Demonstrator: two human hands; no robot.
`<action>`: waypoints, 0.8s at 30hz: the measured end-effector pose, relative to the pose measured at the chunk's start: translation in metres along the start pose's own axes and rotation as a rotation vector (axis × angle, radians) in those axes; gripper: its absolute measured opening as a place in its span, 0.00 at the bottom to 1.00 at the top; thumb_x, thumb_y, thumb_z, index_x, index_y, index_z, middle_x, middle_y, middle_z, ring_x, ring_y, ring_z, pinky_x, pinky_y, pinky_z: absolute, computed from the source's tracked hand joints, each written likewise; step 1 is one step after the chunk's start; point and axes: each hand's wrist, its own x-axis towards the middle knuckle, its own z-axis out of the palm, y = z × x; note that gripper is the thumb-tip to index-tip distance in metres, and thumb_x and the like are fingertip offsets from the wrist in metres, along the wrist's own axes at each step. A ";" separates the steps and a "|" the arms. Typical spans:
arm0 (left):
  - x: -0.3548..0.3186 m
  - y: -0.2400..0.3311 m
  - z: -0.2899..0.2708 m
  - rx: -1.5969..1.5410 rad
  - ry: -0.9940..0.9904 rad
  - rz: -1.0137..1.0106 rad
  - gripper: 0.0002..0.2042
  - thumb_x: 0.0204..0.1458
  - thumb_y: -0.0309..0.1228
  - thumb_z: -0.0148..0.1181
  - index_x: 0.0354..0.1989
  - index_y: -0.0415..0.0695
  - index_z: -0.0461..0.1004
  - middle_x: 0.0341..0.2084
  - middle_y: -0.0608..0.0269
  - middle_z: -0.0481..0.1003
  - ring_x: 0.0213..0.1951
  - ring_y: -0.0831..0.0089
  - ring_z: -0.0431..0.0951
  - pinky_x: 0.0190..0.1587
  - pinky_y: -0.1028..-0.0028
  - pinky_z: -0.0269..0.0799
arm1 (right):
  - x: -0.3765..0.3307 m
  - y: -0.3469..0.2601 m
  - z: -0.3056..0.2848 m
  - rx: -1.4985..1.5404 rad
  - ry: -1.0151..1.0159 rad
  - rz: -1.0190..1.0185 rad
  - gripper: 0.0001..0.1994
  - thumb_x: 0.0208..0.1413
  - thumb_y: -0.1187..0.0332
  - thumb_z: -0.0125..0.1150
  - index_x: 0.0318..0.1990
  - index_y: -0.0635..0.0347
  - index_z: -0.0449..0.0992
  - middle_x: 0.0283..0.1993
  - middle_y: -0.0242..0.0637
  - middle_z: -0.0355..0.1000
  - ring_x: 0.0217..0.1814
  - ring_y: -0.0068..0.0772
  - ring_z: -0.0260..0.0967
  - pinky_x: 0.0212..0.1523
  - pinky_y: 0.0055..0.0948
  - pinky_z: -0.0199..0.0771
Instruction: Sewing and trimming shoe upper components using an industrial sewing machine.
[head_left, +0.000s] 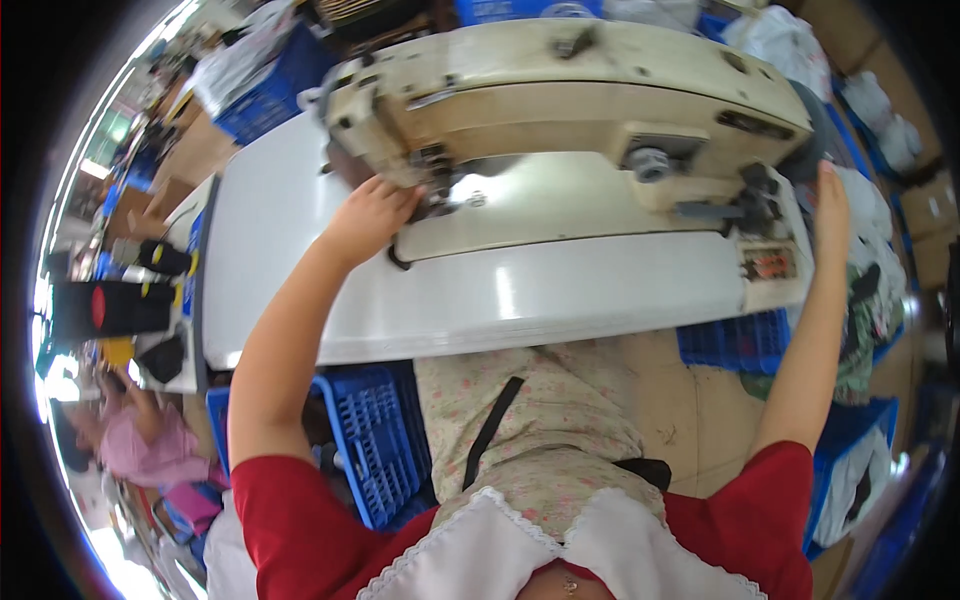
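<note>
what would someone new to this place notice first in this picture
Probably the big cream sewing machine, stretching across the upper middle on a glossy white table. Next, the two bare arms framing it: the left hand is at its needle end, the right hand beside its right end, near the dark handwheel. Bright red sleeves also stand out in the lower corners.
</note>
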 end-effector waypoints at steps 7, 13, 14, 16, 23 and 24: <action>-0.015 -0.003 0.017 -0.004 0.099 -0.022 0.22 0.49 0.26 0.53 0.55 0.37 0.72 0.52 0.56 0.73 0.56 0.63 0.71 0.59 0.67 0.65 | -0.079 0.023 -0.013 -0.468 -0.546 -0.189 0.11 0.45 0.76 0.60 0.38 0.61 0.80 0.39 0.42 0.74 0.44 0.47 0.73 0.47 0.36 0.72; -0.007 0.007 0.009 -0.001 0.079 -0.015 0.21 0.48 0.25 0.53 0.53 0.33 0.72 0.52 0.51 0.73 0.54 0.59 0.71 0.56 0.65 0.68 | -0.102 0.020 -0.017 -0.458 -0.602 -0.330 0.11 0.44 0.77 0.64 0.38 0.59 0.80 0.42 0.38 0.74 0.50 0.45 0.70 0.49 0.38 0.71; -0.006 0.009 0.007 0.005 0.060 -0.029 0.21 0.48 0.25 0.53 0.53 0.33 0.72 0.52 0.51 0.73 0.54 0.59 0.71 0.56 0.65 0.68 | -0.102 0.016 -0.017 -0.487 -0.606 -0.357 0.11 0.45 0.76 0.64 0.38 0.59 0.80 0.42 0.39 0.74 0.50 0.45 0.70 0.48 0.38 0.71; -0.001 0.014 0.003 0.076 0.076 0.026 0.22 0.49 0.25 0.53 0.54 0.29 0.71 0.53 0.46 0.73 0.51 0.57 0.73 0.53 0.66 0.70 | -0.102 0.021 -0.021 -0.485 -0.595 -0.454 0.09 0.47 0.75 0.64 0.38 0.60 0.80 0.41 0.39 0.75 0.48 0.46 0.71 0.48 0.39 0.71; -0.004 0.058 -0.018 0.286 -0.228 -0.147 0.23 0.44 0.32 0.59 0.48 0.29 0.75 0.53 0.40 0.73 0.58 0.51 0.70 0.56 0.63 0.68 | -0.144 -0.006 0.000 0.279 -0.323 0.019 0.07 0.63 0.72 0.53 0.43 0.64 0.75 0.39 0.37 0.77 0.43 0.30 0.75 0.42 0.30 0.75; -0.003 0.058 -0.025 0.285 -0.229 -0.148 0.23 0.44 0.32 0.59 0.48 0.29 0.75 0.53 0.40 0.73 0.58 0.51 0.70 0.56 0.63 0.68 | -0.151 -0.021 0.001 0.279 -0.325 0.018 0.07 0.63 0.72 0.53 0.43 0.64 0.75 0.39 0.37 0.77 0.43 0.30 0.75 0.42 0.30 0.75</action>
